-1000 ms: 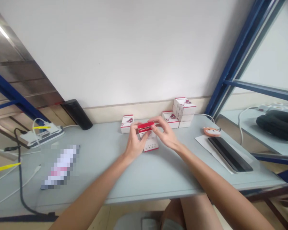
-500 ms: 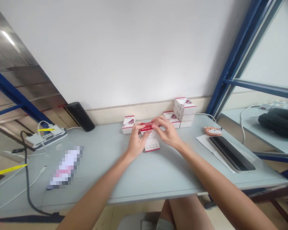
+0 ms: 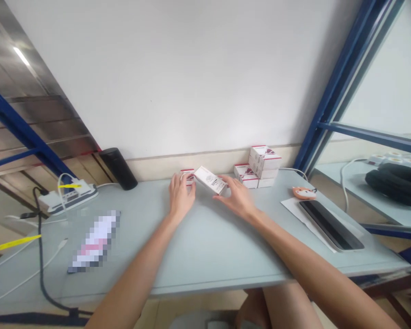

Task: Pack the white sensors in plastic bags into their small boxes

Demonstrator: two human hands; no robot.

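Observation:
In my right hand (image 3: 235, 197) is a white box (image 3: 210, 180) with dark print, tilted, its lower right end between thumb and fingers. My left hand (image 3: 182, 194) is around the front of another small white box with a red edge (image 3: 187, 172), which stands near the wall; the fingers hide most of it. The two boxes are close together, near the left hand's fingertips. To the right, several white and red boxes (image 3: 264, 162) are stacked against the wall.
A black cylinder (image 3: 119, 169) and a white power strip (image 3: 71, 196) with cables are at the left, near a blurred item (image 3: 96, 242). At the right lie a phone (image 3: 330, 225), white paper (image 3: 294, 208) and an orange and white object (image 3: 304, 193).
My left hand has let go of the box that both hands held and moved left to the other box. The held box has turned and tilted in my right hand.

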